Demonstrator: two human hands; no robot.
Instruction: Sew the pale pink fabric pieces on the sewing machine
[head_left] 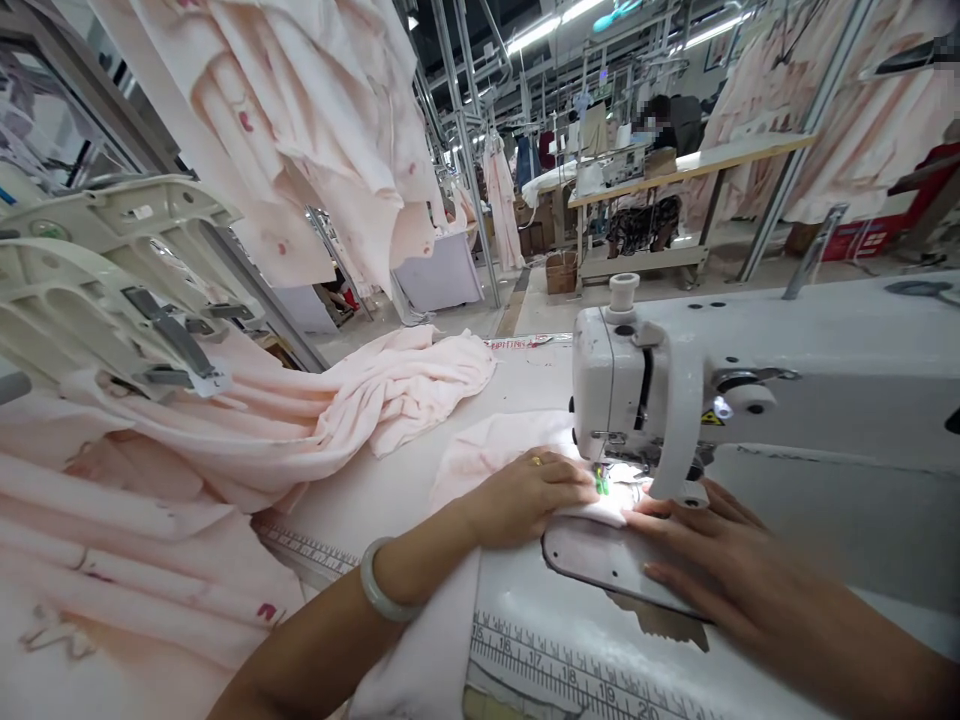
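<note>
Pale pink soft fabric piece (pixel 495 450) lies flat on the white sewing table (pixel 390 490), its near edge running under the head of the white industrial sewing machine (pixel 750 370) at the lit needle area, and a further length of it hanging over the table's front edge between the person's forearms. Left hand (pixel 529 495) rests palm down on the fabric just left of the presser foot, fingers extended and pressed flat on the cloth, not pinching; a ring shows on one finger and a pale jade-coloured bangle (pixel 382 585) sits on the wrist. Right hand (pixel 712 550) lies flat on the right side, fingers spread, fingertips touching the fabric edge beside the needle and the palm over the grey metal bed plate (pixel 600 560); it grips nothing. A printed measuring scale (pixel 555 670) runs along the table's near edge. A heap of matching pale pink garments (pixel 360 400) is bunched on the table to the left, well apart from the hands, and more pink cloth fills the lower left of the view. A cream plastic frame (pixel 97 280) stands over that heap. Pink garments (pixel 315 130) hang overhead. Another person sits at a far workbench (pixel 697 160) in the background.
</note>
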